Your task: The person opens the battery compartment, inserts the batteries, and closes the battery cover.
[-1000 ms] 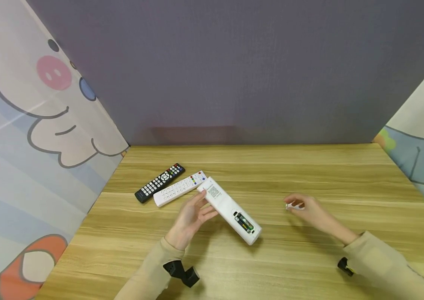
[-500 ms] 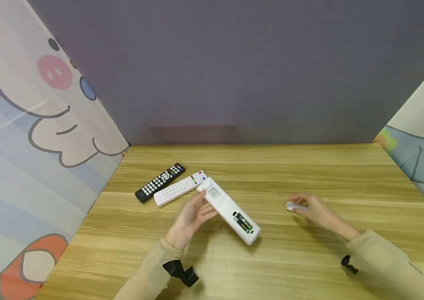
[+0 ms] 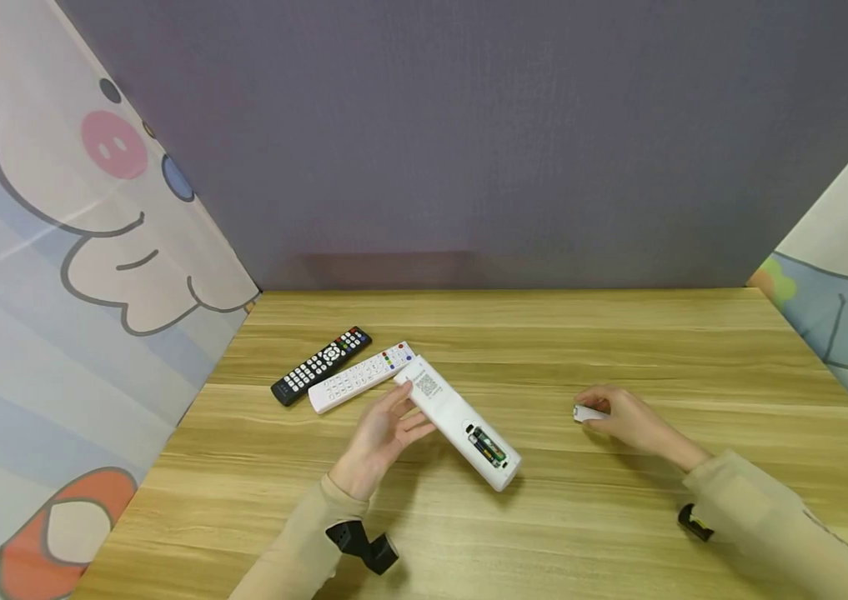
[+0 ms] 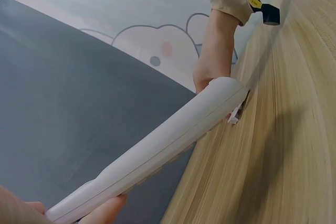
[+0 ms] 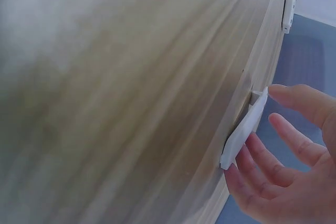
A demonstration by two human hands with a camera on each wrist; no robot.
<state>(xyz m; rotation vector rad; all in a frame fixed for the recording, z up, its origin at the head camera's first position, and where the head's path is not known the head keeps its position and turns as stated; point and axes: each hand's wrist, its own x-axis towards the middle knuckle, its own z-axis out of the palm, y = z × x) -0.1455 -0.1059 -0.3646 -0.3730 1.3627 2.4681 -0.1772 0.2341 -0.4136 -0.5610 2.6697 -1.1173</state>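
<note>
My left hand [image 3: 382,433] grips a white remote control [image 3: 454,417] by its far end, back side up and tilted over the table. Two batteries [image 3: 487,447] lie in its uncovered compartment. The left wrist view shows the remote [image 4: 157,135] edge-on, thumb and fingers around its end. Well to the right, my right hand [image 3: 622,417] pinches a small white battery cover [image 3: 589,413] low over the table. Up close in the right wrist view, the thumb and fingertips meet the edges of this cover [image 5: 244,135], which stands tilted at the wood.
A black remote [image 3: 321,365] and another white remote [image 3: 360,377] lie buttons up at the back left, the latter just behind the held one. A grey partition [image 3: 499,150] rises along the back edge of the wooden table [image 3: 514,325]. Printed cloth [image 3: 116,250] borders the left side.
My right hand has shifted very slightly right, and more of the battery cover shows between its fingers. The left hand and its remote have stayed nearly still.
</note>
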